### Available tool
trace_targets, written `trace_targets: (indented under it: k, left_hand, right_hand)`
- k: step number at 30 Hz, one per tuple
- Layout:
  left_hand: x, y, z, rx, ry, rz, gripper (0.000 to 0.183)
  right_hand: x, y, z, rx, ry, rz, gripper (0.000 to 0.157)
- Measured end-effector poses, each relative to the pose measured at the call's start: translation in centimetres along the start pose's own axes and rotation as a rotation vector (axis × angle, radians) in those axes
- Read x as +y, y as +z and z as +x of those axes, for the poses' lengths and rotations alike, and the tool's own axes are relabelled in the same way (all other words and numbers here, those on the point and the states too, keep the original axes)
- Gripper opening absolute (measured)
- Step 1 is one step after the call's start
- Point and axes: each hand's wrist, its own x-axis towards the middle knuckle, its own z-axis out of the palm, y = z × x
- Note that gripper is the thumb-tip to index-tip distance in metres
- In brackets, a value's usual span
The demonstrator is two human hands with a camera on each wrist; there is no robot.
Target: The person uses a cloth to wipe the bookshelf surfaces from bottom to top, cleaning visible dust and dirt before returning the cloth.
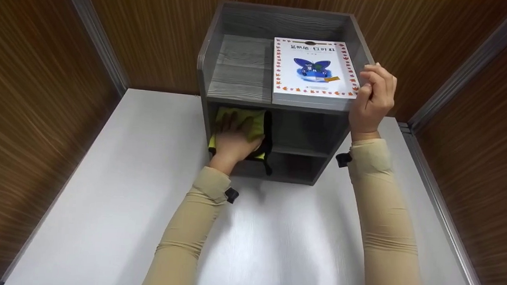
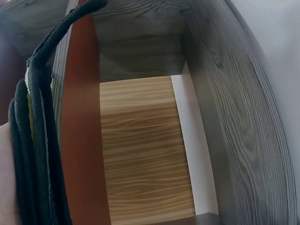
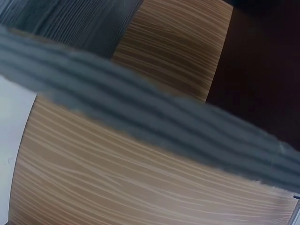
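Observation:
A small grey wood-grain shelf unit (image 1: 243,70) stands against the back wall. On its middle shelf, at the left, lies a folded yellow-green cloth (image 1: 254,119) with dark edging, and a dark loop dangles below its front. My left hand (image 1: 236,142) rests on top of the cloth, fingers spread over it and reaching inward. In the left wrist view the cloth's layered dark edges (image 2: 40,150) show beside the shelf board. My right hand (image 1: 376,94) grips the front of the unit's right side panel with curled fingers, near the top compartment.
A thick white book (image 1: 315,68) with a blue butterfly on its cover lies flat at the right of the top compartment. Below is a lower compartment (image 1: 292,167). The unit stands on a white table (image 1: 150,189) enclosed by brown wood-grain walls (image 1: 41,67).

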Motion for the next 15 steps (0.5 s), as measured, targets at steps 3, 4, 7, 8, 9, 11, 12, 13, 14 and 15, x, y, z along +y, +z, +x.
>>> trace_targets:
  k: [3,4,7,8,9,11,12,13,14,15]
  left_hand:
    - [-0.1,0.0,0.0,-0.001,0.001,-0.002,0.069]
    - [0.0,0.0,0.0,-0.006,-0.001,-0.002,0.069]
    - [0.2,-0.1,0.1,-0.032,-0.019,0.005,0.070]
    - [0.4,-0.1,0.3,-0.042,-0.024,0.008,0.071]
    - [0.6,-0.1,0.5,-0.053,-0.029,0.008,0.071]
    - [1.2,0.0,1.0,-0.083,-0.038,0.008,0.073]
    - [1.5,0.0,1.3,-0.099,-0.040,0.011,0.074]
    - [2.0,0.1,1.6,-0.116,-0.044,0.014,0.075]
    - [2.5,0.3,1.9,-0.134,-0.047,0.017,0.076]
    - [3.0,0.4,2.1,-0.154,-0.053,0.016,0.076]
  right_hand:
    - [-0.5,0.1,0.1,0.009,0.009,0.006,0.027]
    - [-0.7,0.1,0.1,0.011,0.011,0.008,0.027]
    - [-1.2,0.1,0.2,0.010,0.017,0.011,0.027]
    - [-1.2,0.0,0.2,0.008,0.019,0.010,0.027]
    - [-1.2,0.0,0.2,0.007,0.021,0.009,0.027]
    - [-1.1,0.1,0.2,0.007,0.025,0.011,0.026]
    - [-1.1,0.1,0.2,0.007,0.025,0.010,0.026]
    - [-1.0,0.1,0.2,0.007,0.025,0.012,0.026]
    - [-1.0,0.2,0.2,0.007,0.024,0.017,0.026]
    - [-1.1,0.2,0.2,0.005,0.023,0.024,0.026]
